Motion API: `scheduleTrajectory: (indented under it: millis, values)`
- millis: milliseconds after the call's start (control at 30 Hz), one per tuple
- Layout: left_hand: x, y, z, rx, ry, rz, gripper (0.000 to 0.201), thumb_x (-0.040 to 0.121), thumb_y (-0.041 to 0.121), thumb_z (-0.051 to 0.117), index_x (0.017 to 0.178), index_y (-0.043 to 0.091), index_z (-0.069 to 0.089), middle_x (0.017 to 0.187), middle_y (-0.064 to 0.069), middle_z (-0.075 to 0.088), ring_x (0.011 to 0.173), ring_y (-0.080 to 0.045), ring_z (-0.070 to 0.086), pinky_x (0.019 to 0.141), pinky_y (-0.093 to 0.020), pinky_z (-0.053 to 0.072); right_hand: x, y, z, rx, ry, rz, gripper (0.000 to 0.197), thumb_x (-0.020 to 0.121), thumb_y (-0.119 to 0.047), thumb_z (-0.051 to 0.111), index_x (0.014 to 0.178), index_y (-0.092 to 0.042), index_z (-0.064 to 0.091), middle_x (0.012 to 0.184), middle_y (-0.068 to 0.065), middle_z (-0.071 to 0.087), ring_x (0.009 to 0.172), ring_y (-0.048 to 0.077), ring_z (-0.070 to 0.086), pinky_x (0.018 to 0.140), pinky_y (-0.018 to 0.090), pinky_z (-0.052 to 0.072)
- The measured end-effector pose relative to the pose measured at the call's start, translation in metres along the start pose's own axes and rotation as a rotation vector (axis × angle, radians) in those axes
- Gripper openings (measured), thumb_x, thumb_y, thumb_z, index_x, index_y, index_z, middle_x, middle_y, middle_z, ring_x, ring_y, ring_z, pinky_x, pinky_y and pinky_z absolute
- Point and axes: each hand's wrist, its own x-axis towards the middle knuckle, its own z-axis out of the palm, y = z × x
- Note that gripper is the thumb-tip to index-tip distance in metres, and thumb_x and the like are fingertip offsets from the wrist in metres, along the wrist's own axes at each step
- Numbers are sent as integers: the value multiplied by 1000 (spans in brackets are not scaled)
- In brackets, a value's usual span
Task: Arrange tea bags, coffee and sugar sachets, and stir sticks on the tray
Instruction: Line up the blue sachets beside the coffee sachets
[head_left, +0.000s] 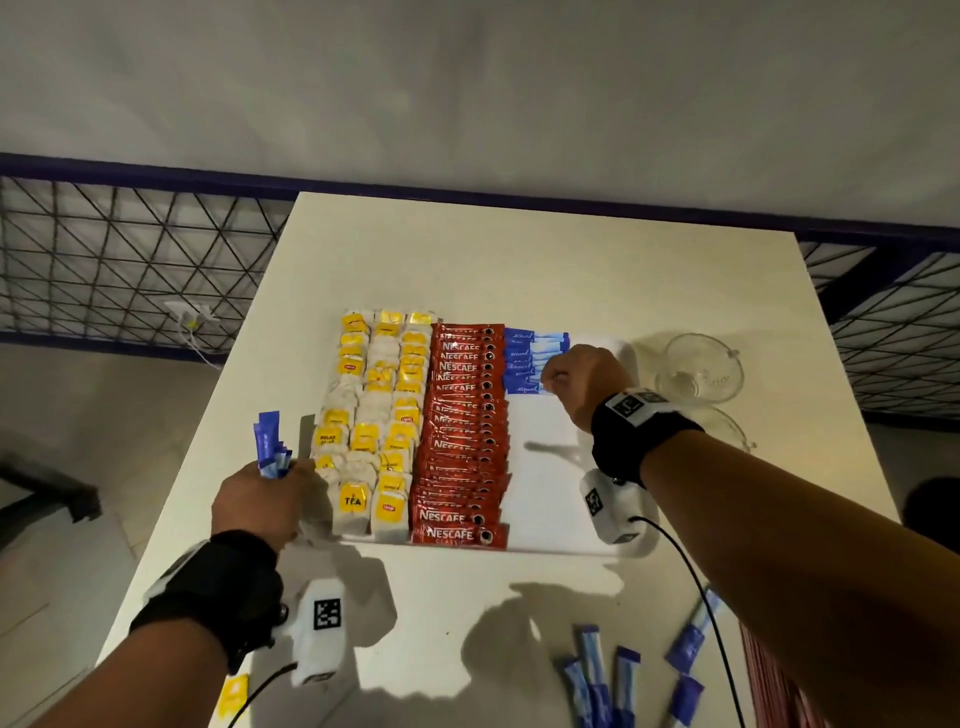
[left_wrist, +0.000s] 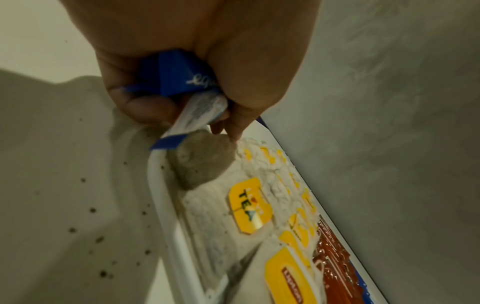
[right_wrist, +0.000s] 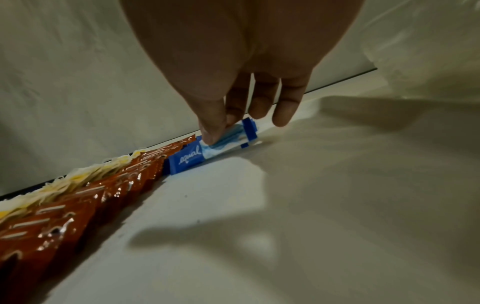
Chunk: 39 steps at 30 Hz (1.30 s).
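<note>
A white tray (head_left: 550, 488) lies on the white table, with yellow-tagged tea bags (head_left: 371, 415) in rows on its left and a column of red Nescafe sachets (head_left: 462, 436) in the middle. Blue Equal sugar sachets (head_left: 524, 358) are stacked at the far end, right of the coffee. My right hand (head_left: 576, 379) pinches the nearest blue sachet (right_wrist: 207, 152) of that stack with thumb and forefinger. At the tray's near left corner my left hand (head_left: 260, 499) grips a bundle of blue sachets (head_left: 271, 441), seen close in the left wrist view (left_wrist: 179, 82).
Loose blue sachets (head_left: 608, 680) lie on the table's near right part, with red packets (head_left: 769, 686) at the right edge. Two glass cups (head_left: 701, 369) stand right of the tray. One yellow tea tag (head_left: 234, 693) lies near the left edge. A metal grid fence runs behind the table.
</note>
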Motion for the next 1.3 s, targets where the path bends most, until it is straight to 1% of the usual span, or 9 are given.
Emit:
scheduleTrajectory:
  millis: [100,700,800,933,1000,1067,1133,1233,1300]
  values:
    - [0,-1,2,-61,2,-32,19,88,28,67,88,10,64,77,-15,62,63,-32,56,66,-38,50,4,1,2,-7,-4,-20,18,90,-12,56,91,-17,73,94,5,69,88,24,64,80,34,53]
    - [-1,0,2,-142,-6,-24,22,92,28,63,96,6,63,76,-11,58,60,-25,53,53,-26,43,6,-2,10,36,81,-50,17,90,-13,56,86,-14,73,90,5,69,87,24,61,80,34,50]
    - [-4,2,-1,-138,0,-20,24,91,29,64,96,5,64,75,-12,59,60,-27,53,56,-28,46,7,-5,9,20,81,-37,17,91,-13,55,90,-12,72,94,6,68,90,25,61,82,34,49]
    - [-19,20,-15,-187,73,58,24,89,30,63,80,8,59,72,-18,62,60,-28,56,66,-36,56,4,-7,2,81,141,-27,14,91,-16,58,90,-10,70,95,9,64,91,27,60,81,33,47]
    - [-36,37,-16,-393,2,112,25,92,29,61,80,7,56,64,-16,64,53,-18,55,51,-21,50,-3,-15,-4,123,214,-53,15,91,-23,61,91,-10,69,95,8,62,88,23,57,77,26,40]
    - [-54,56,-7,-706,-183,65,21,95,28,58,81,12,55,52,-1,57,44,-11,52,45,-18,45,-16,-37,-10,212,254,-79,17,90,-30,62,90,-13,67,93,2,61,83,14,53,74,22,36]
    - [-67,70,10,-929,-340,-20,19,92,34,57,84,17,56,55,4,49,43,-9,45,48,-23,42,-37,-69,-15,376,194,-112,18,89,-36,63,90,-18,66,86,-8,61,75,4,52,68,19,39]
    - [-78,86,30,-1011,-408,-93,28,88,43,57,82,16,55,62,0,48,50,-12,48,53,-26,46,-70,-109,-17,571,-31,-227,17,84,-39,68,86,-23,67,74,-14,61,63,-7,52,60,12,42]
    - [-85,91,37,-1011,-396,-101,37,84,49,60,87,13,58,77,-10,58,73,-23,62,75,-41,56,-82,-120,-12,608,-126,-294,20,77,-40,76,83,-24,66,74,-10,63,62,-4,53,62,19,48]
